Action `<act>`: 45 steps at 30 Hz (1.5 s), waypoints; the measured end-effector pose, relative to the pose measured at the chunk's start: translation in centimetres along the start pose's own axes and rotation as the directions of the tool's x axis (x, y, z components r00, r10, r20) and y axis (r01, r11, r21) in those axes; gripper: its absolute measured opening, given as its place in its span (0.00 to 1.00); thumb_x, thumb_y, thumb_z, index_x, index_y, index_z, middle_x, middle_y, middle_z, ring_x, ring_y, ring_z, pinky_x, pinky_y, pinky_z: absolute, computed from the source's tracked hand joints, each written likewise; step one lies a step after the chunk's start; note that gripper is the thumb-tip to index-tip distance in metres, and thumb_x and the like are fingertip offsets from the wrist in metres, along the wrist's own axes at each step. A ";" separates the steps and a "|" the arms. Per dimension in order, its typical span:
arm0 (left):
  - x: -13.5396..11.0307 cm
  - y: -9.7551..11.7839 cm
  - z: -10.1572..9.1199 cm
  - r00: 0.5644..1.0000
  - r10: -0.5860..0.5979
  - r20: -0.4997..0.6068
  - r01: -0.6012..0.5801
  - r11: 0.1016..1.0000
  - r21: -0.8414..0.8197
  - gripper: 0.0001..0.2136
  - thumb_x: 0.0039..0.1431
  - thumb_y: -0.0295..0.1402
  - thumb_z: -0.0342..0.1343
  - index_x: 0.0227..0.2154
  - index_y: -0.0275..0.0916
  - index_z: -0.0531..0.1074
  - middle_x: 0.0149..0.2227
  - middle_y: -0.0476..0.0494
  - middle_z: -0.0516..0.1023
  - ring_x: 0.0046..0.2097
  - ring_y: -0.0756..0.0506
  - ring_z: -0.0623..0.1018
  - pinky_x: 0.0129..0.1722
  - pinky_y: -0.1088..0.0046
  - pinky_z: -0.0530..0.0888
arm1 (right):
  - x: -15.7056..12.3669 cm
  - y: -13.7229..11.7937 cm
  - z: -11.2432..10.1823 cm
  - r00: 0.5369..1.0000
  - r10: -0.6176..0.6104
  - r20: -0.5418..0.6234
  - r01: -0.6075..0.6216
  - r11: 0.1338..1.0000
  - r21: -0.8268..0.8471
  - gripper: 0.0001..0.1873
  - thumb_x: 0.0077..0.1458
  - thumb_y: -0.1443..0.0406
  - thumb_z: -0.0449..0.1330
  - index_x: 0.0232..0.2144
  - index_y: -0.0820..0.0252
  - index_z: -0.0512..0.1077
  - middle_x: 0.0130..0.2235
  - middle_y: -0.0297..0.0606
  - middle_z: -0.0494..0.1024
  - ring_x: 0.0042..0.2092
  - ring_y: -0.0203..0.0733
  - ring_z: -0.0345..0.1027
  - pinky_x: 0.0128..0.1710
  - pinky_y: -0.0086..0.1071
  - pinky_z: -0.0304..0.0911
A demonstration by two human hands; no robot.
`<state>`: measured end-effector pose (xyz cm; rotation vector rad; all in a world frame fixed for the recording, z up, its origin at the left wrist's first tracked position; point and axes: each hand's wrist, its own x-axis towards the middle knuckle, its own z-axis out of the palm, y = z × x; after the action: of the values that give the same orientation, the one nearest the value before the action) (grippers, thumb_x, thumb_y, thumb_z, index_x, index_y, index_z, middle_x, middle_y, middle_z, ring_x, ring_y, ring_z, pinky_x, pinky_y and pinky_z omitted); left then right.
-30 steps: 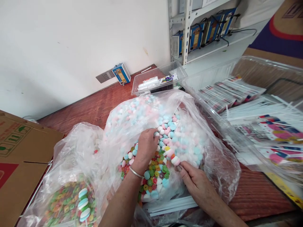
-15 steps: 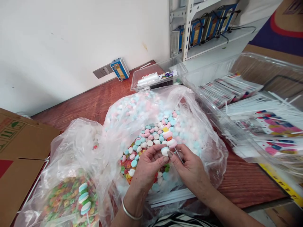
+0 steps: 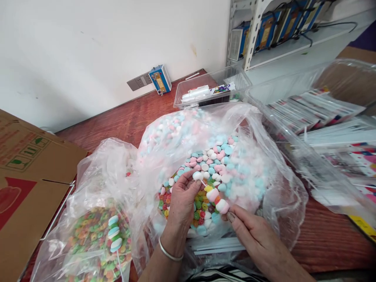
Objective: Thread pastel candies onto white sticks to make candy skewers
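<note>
My left hand (image 3: 184, 194) pinches a white round candy (image 3: 197, 176) at the tip of a thin white stick. Threaded on that stick is a candy skewer (image 3: 216, 199) of pink-and-white pieces with yellow and orange rings between them. At the skewer's lower end, my right hand (image 3: 249, 227) grips with thumb and fingers near the last pink piece. Both hands are over an open plastic bag (image 3: 164, 137) of pastel candies, with colourful ring candies showing beneath the skewer. Another skewer (image 3: 114, 234), blue, white and green, lies on a second bag (image 3: 85, 231) of ring candies at left.
Cardboard box (image 3: 38, 156) at left. Behind the bags are a small blue device (image 3: 160, 79) and a clear tray (image 3: 182, 103) with white tubes. To the right, a large clear bin (image 3: 282, 145) holds packets and white sticks. White sticks (image 3: 217, 245) also lie in front.
My right hand has moved down and right, and the skewer has swung so its tip points up-left. The white candy is now at that tip in my left hand. The view has shifted.
</note>
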<state>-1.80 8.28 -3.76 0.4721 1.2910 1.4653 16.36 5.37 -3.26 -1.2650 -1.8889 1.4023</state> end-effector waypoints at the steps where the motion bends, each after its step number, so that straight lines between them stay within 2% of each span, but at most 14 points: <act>1: 0.0 -0.1 0.0 1.000 0.004 0.002 -0.004 1.000 -0.005 0.19 0.42 0.32 0.69 0.40 0.39 0.76 0.40 0.45 0.81 0.36 0.51 0.78 0.40 0.74 0.73 | 0.1 0.0 0.0 1.000 0.010 0.005 -0.010 1.000 0.009 0.17 0.64 0.57 0.43 0.30 0.57 0.66 0.29 0.36 0.75 0.29 0.41 0.68 0.28 0.30 0.61; 5: 0.0 -0.2 0.0 1.000 0.017 0.023 -0.018 1.000 0.024 0.19 0.44 0.32 0.69 0.41 0.39 0.76 0.43 0.44 0.81 0.41 0.49 0.79 0.43 0.72 0.73 | 0.5 -0.5 0.1 1.000 0.023 -0.014 -0.022 0.998 0.055 0.17 0.63 0.57 0.45 0.27 0.57 0.65 0.27 0.35 0.73 0.29 0.40 0.66 0.29 0.30 0.62; 10: -0.1 -0.2 0.0 0.999 0.016 0.036 -0.019 0.997 0.072 0.20 0.46 0.33 0.68 0.43 0.39 0.75 0.42 0.43 0.82 0.41 0.47 0.80 0.44 0.70 0.74 | 0.5 -0.7 0.1 0.996 0.081 -0.047 -0.072 0.984 0.164 0.16 0.61 0.55 0.49 0.26 0.56 0.67 0.20 0.30 0.64 0.22 0.37 0.57 0.20 0.27 0.54; 14: -0.2 -0.4 0.4 0.999 0.044 0.018 -0.046 0.993 0.111 0.19 0.45 0.33 0.68 0.42 0.39 0.75 0.43 0.43 0.81 0.43 0.47 0.80 0.44 0.71 0.74 | 0.3 -0.2 0.5 0.991 0.136 0.015 -0.134 0.940 0.315 0.17 0.61 0.53 0.49 0.28 0.56 0.67 0.19 0.26 0.56 0.19 0.33 0.47 0.16 0.25 0.46; 18: -0.1 -0.6 0.7 0.997 0.075 0.031 -0.078 0.988 0.133 0.16 0.46 0.31 0.66 0.40 0.39 0.74 0.42 0.44 0.82 0.43 0.47 0.80 0.45 0.71 0.74 | 0.3 0.2 1.1 0.978 0.186 0.093 -0.208 0.865 0.457 0.19 0.60 0.48 0.49 0.29 0.55 0.65 0.19 0.23 0.52 0.18 0.31 0.42 0.15 0.25 0.40; 21: -0.1 -0.9 0.6 0.994 0.087 0.060 -0.095 0.983 0.154 0.13 0.48 0.30 0.65 0.39 0.39 0.74 0.40 0.45 0.82 0.42 0.48 0.80 0.43 0.72 0.74 | 0.3 0.4 1.4 0.971 0.203 0.128 -0.240 0.830 0.503 0.20 0.60 0.46 0.49 0.29 0.55 0.64 0.19 0.22 0.49 0.18 0.31 0.40 0.15 0.26 0.36; 30: 0.1 -1.3 0.1 0.982 0.127 0.142 -0.157 0.962 0.225 0.10 0.52 0.27 0.61 0.38 0.40 0.76 0.38 0.46 0.81 0.40 0.49 0.78 0.41 0.75 0.73 | 0.2 0.8 1.8 0.960 0.228 0.162 -0.280 0.799 0.532 0.18 0.62 0.49 0.50 0.34 0.56 0.64 0.21 0.23 0.50 0.20 0.31 0.40 0.17 0.25 0.38; 35: -0.1 -1.3 0.3 0.976 0.170 0.135 -0.203 0.935 0.291 0.10 0.51 0.27 0.61 0.38 0.39 0.76 0.36 0.47 0.80 0.39 0.49 0.77 0.39 0.74 0.73 | 0.5 0.3 2.0 0.957 0.238 0.168 -0.292 0.786 0.546 0.18 0.61 0.48 0.50 0.33 0.56 0.62 0.20 0.21 0.49 0.19 0.31 0.39 0.16 0.25 0.35; 40: -0.1 -1.6 0.3 0.974 0.162 0.158 -0.199 0.945 0.257 0.09 0.51 0.29 0.62 0.37 0.39 0.76 0.35 0.47 0.79 0.38 0.49 0.77 0.38 0.74 0.72 | 0.6 0.5 2.2 0.958 0.235 0.163 -0.286 0.780 0.557 0.17 0.63 0.50 0.48 0.37 0.58 0.64 0.19 0.20 0.48 0.19 0.31 0.40 0.17 0.24 0.37; 43: -0.2 -1.9 0.1 0.974 0.146 0.171 -0.179 0.964 0.197 0.09 0.51 0.28 0.63 0.37 0.39 0.76 0.36 0.47 0.79 0.39 0.49 0.77 0.39 0.74 0.72 | 0.7 0.5 2.1 0.969 0.212 0.128 -0.248 0.830 0.499 0.17 0.65 0.53 0.46 0.38 0.59 0.66 0.20 0.22 0.52 0.20 0.31 0.44 0.17 0.24 0.42; 45: -0.3 -1.9 0.2 0.980 0.117 0.160 -0.137 0.984 0.118 0.10 0.51 0.29 0.63 0.38 0.39 0.76 0.37 0.46 0.79 0.39 0.48 0.77 0.40 0.73 0.72 | 0.9 0.5 2.0 0.985 0.157 0.067 -0.171 0.905 0.389 0.17 0.66 0.56 0.46 0.39 0.60 0.67 0.22 0.26 0.60 0.22 0.33 0.52 0.19 0.25 0.50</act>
<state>-0.65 7.78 -5.25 0.7502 1.2559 1.4263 14.52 5.19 -4.59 -1.2205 -1.4425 1.7922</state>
